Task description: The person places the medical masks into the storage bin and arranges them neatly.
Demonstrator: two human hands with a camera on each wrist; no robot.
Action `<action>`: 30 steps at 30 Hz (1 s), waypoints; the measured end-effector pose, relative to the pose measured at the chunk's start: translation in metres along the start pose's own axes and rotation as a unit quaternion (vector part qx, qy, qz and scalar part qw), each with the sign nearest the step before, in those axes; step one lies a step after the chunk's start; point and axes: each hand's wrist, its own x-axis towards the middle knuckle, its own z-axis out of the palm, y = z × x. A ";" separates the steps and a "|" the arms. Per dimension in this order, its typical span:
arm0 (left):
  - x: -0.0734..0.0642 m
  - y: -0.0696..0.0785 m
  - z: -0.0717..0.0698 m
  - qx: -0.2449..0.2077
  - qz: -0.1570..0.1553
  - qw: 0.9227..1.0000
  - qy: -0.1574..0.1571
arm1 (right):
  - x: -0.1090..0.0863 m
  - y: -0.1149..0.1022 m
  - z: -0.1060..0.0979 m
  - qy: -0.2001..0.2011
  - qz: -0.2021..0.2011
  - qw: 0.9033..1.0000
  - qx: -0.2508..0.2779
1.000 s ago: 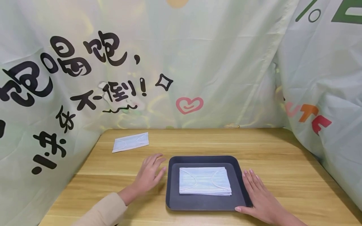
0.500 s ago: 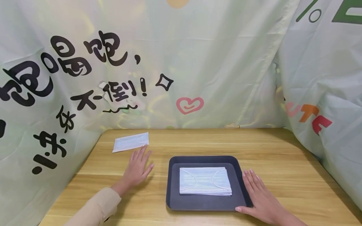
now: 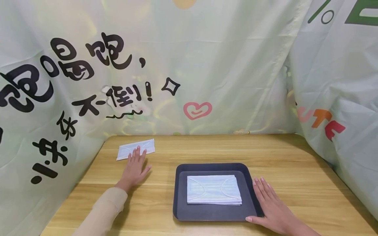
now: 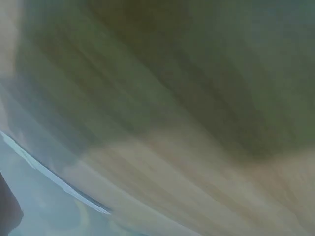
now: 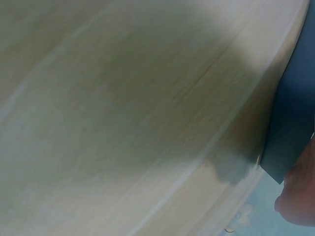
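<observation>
My left hand [image 3: 134, 171] reaches over the lone face mask [image 3: 125, 150] at the back left of the table, fingers stretched and spread. Its fingertips overlap the mask's front edge; whether they touch it I cannot tell. In the left wrist view the mask [image 4: 54, 179] shows as a thin pale strip. Along the right side of a dark tray [image 3: 180, 212], my right hand [image 3: 273, 205] rests with straight fingers against the wall and the thumb at the front corner. A stack of pale blue masks [image 3: 214, 190] lies inside the tray. The right wrist view shows the tray's wall [image 5: 295, 98] beside a finger [image 5: 298, 196].
The wooden table [image 3: 203, 150] carries the tray near its front middle. Behind it hangs a pale printed cloth [image 3: 236, 82] with black lettering and a red heart. More cloth [image 3: 348, 131] closes off the right side, and the left as well.
My left hand has moved from beside the tray leftward and away from me, up to the lone mask. The right hand, the tray and the masks have stayed in place.
</observation>
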 end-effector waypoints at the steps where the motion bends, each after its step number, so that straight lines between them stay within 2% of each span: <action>1: 0.001 -0.002 0.001 -0.004 -0.004 1.000 -0.001 | 0.000 0.000 0.000 -0.002 -0.001 1.000 0.000; 6: 0.005 -0.011 0.006 -0.003 -0.022 1.000 -0.015 | 0.000 0.001 0.000 -0.009 0.001 1.000 0.005; 13: 0.007 -0.020 0.010 0.002 -0.054 0.997 -0.054 | -0.001 -0.002 0.002 -0.001 -0.001 1.000 0.006; 21: 0.008 -0.020 0.007 0.013 -0.088 0.992 -0.093 | 0.000 -0.004 0.002 -0.012 0.015 1.000 0.008; 30: 0.013 -0.021 0.012 -0.007 -0.116 0.984 -0.135 | 0.000 -0.003 0.001 -0.023 0.021 1.000 -0.004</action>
